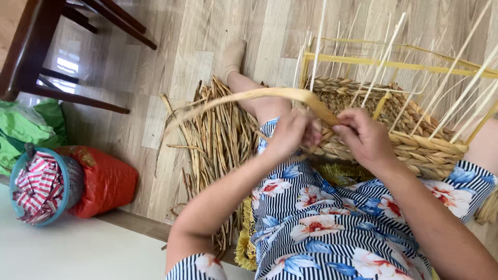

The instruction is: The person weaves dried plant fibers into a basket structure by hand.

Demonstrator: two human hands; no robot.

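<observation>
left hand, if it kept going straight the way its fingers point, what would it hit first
Probably the right hand: the left hand points across at it, holding the pale straw strand at the woven basket rim. Depth is unclear.

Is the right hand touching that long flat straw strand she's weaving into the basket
Touching. In the head view the right hand pinches the straw strand at its lower end, just above the woven basket.

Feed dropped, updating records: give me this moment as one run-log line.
left hand: gripping flat straw strand | right hand: pinching same strand at basket rim | woven basket: on lap, part-woven | dried straw pile: floor, left
</observation>
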